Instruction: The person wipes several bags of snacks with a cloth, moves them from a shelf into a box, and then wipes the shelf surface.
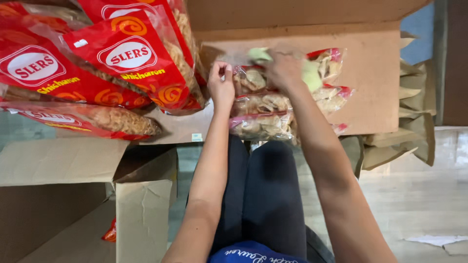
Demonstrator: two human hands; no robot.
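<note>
Nearest me sat one open carton [141, 214]. Beyond it, my left hand [221, 87] pinched and my blurred right hand [285, 68] gripped one clear snack pack [273, 104], lying on a cardboard flap [375, 83]. Left of that flap: about four red bags [117, 58], edges cropped.

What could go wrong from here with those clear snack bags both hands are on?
The clear snack bags lie stacked at the near edge of the cardboard sheet, so the lowest may slide off toward the lap. The right hand presses on top and might crush the brittle pieces. The red snack bags heaped beside the left hand could slump into it.
</note>
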